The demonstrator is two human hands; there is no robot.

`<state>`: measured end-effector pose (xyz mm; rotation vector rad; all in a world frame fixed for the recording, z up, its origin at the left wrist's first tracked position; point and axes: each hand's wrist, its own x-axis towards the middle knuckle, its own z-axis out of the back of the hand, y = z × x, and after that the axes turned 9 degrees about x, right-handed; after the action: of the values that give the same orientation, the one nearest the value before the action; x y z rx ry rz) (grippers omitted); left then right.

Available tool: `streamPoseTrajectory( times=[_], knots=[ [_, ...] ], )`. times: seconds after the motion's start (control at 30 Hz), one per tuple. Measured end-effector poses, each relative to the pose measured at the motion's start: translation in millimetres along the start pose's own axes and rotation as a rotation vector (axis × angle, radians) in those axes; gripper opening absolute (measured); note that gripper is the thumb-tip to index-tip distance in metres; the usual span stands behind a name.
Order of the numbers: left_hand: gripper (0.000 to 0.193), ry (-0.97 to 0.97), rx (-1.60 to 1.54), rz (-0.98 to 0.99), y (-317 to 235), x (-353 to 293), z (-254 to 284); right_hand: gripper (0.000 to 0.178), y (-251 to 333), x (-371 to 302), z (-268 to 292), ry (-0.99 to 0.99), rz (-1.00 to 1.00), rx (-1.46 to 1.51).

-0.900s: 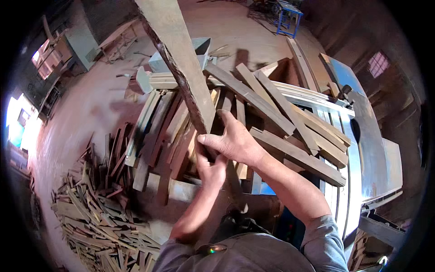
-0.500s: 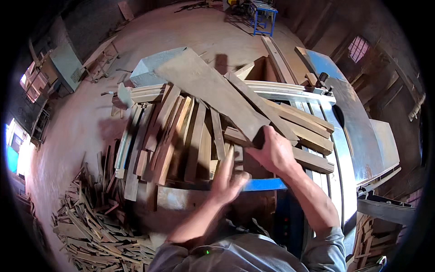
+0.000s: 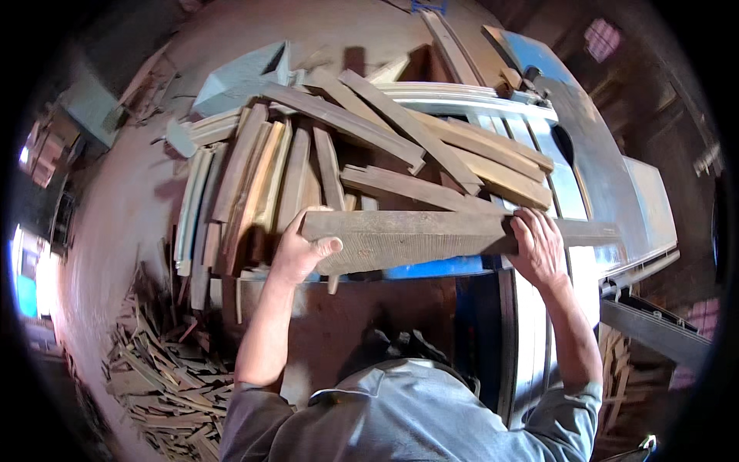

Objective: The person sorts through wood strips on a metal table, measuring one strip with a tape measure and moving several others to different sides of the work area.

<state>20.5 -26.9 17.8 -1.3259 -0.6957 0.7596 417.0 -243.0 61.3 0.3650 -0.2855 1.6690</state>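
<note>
A wide brown wooden board [image 3: 408,235] lies crosswise in front of me, above the near edge of the wood-covered machine table. My left hand [image 3: 299,250] grips its left end, with the thumb across the near face. Farther along to the right, my right hand [image 3: 537,242] is closed around the board, and the board's narrower-looking end reaches on past that hand. Just beyond it, several wooden strips [image 3: 416,185] lie criss-crossed. A row of upright-leaning strips [image 3: 258,192] stands close to my left hand.
The machine's metal table [image 3: 539,323] with a silver rail [image 3: 454,94] is to the right. A heap of thin offcuts [image 3: 165,369] covers the floor at lower left. A grey metal box [image 3: 235,86] stands at the far left, and a large panel [image 3: 593,173] at the right.
The board has swung from pointing away from me to lying crosswise, and come nearer. My left hand has moved left and taken its end; my right hand has shifted right.
</note>
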Motion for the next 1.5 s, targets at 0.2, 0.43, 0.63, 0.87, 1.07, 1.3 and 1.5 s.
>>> streamPoseTrajectory(
  times=[0.2, 0.43, 0.63, 0.87, 1.07, 1.3, 1.5],
  knots=[
    [0.076, -0.066, 0.099, -0.142, -0.6, -12.4, -99.2, 0.049, -52.6, -57.0, -19.1, -0.061, -0.199, 0.024],
    [0.074, -0.074, 0.166, -0.137, -15.9, -10.9, -148.5, 0.062, -74.9, -110.2, -62.4, -0.257, -0.397, 0.029],
    [0.077, -0.075, 0.094, 0.067, -14.4, 10.9, -146.6, 0.065, -28.1, -156.5, -62.1, -0.407, -0.69, 0.354],
    [0.078, -0.075, 0.004, 0.155, -9.1, 36.3, -137.8, 0.042, 66.1, -162.2, -133.7, -0.07, -0.49, 0.679],
    [0.072, -0.086, 0.023, 0.176, -22.2, 56.7, -147.8, 0.05, 38.7, -119.7, -195.6, 0.079, -0.421, 0.376],
    [0.071, -0.116, 0.156, 0.097, -24.1, 63.7, -151.8, 0.048, 23.9, -107.3, -235.8, 0.133, -0.584, 0.475],
    [0.073, 0.012, 0.309, -0.16, -35.7, 82.7, -135.5, 0.047, 28.0, -89.2, -229.3, 0.124, -0.603, 0.457]
  ],
)
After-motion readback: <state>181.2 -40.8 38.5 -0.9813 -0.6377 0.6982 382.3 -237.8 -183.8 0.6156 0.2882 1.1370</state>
